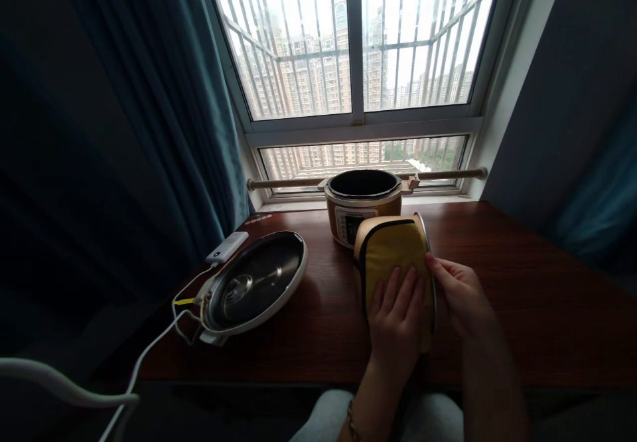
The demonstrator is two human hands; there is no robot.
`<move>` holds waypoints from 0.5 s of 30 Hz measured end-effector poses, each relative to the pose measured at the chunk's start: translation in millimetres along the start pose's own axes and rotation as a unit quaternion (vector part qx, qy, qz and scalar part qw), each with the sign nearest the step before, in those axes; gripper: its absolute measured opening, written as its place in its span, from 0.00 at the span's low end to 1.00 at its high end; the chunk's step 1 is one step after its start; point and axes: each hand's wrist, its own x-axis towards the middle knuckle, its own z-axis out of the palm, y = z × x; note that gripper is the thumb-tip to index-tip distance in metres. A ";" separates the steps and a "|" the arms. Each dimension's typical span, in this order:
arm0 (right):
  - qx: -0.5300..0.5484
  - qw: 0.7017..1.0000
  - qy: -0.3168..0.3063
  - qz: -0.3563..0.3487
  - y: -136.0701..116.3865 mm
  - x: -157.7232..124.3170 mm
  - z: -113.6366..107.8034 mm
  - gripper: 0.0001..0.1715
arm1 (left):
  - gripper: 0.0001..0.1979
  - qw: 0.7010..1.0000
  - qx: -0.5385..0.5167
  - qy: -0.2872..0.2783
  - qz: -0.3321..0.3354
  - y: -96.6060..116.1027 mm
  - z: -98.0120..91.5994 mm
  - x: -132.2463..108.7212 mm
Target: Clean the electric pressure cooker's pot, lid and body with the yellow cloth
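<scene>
A gold-coloured metal pot (381, 220) is tilted on its side near the table's front, its silver rim facing right. Over its outer wall lies a yellow cloth (393, 249) with a black edge. My left hand (398, 312) rests flat on this cloth, fingers stretched out and slightly apart. At the rim, my right hand (458, 289) pinches the pot between thumb and fingers. Just behind stands the electric cooker body (341, 213), gold and white, dark inside, its control panel partly hidden by the pot.
To the left, the round cooker lid (266, 286) lies with its shiny inner side up. A white device (227, 247) with a cable (154, 341) is beside it. The dark wooden table (507, 263) meets a barred window; a blue curtain (164, 97) hangs left.
</scene>
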 end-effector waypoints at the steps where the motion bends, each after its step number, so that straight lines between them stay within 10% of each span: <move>1: 0.000 1.000 0.008 -0.001 1.2 0.9 0.5 0.18 | 0.24 0.999 -0.004 0.011 -0.029 -5.1 -0.5 1.1; 5: -0.003 1.000 0.025 -0.001 3.0 3.6 -0.4 0.19 | 0.21 0.948 -0.146 0.085 -0.269 -33.6 -5.4 5.5; 9: -0.027 0.999 -0.004 0.022 -3.0 2.2 -13.4 0.23 | 0.22 0.750 -0.415 0.082 -0.509 -54.1 -7.5 6.1; 12: -0.074 0.991 -0.087 0.071 -10.4 -2.1 -26.2 0.22 | 0.25 0.622 -0.533 0.064 -0.570 -58.5 -5.2 5.9; 15: -0.090 0.985 -0.126 0.081 -15.1 -6.7 -29.8 0.20 | 0.26 0.628 -0.505 0.084 -0.586 -53.1 -4.6 7.3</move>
